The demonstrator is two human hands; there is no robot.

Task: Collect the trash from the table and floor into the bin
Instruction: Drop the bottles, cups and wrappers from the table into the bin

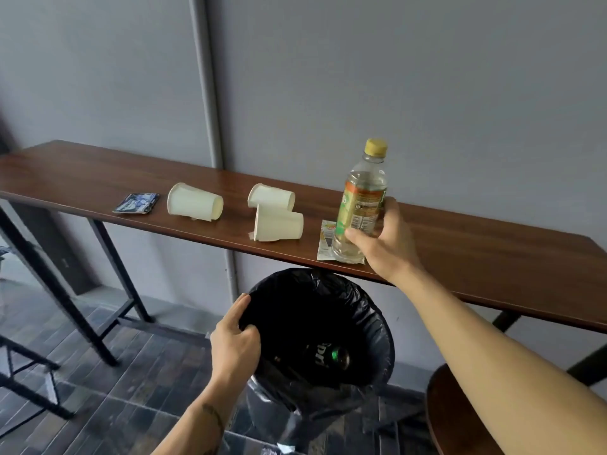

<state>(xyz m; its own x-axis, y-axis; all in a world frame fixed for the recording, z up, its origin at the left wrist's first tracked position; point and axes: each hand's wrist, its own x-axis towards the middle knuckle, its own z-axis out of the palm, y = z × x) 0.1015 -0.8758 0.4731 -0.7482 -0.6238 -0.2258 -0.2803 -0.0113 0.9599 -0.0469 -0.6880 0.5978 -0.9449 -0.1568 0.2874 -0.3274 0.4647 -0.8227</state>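
Long narrow wood-grain table (98,178) on black metal legs, set against a plain grey wall; dark tiled floor. On top: flat blue foil packet (136,202), three white paper cups on their sides (194,202) (271,196) (278,226), crumpled wrapper (325,241). Right hand (387,244) grips the clear plastic bottle (361,205), yellow cap, upright over the wrapper. Left hand (235,343) pinches the rim of the black-bagged bin (377,326) below the table edge; a green can (338,356) lies inside.

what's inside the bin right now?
Inside the bin, lined with a black bag, one dark can with a green end lies on its side. The rest of the interior is too dark to read, and the left hand on the rim covers part of it.
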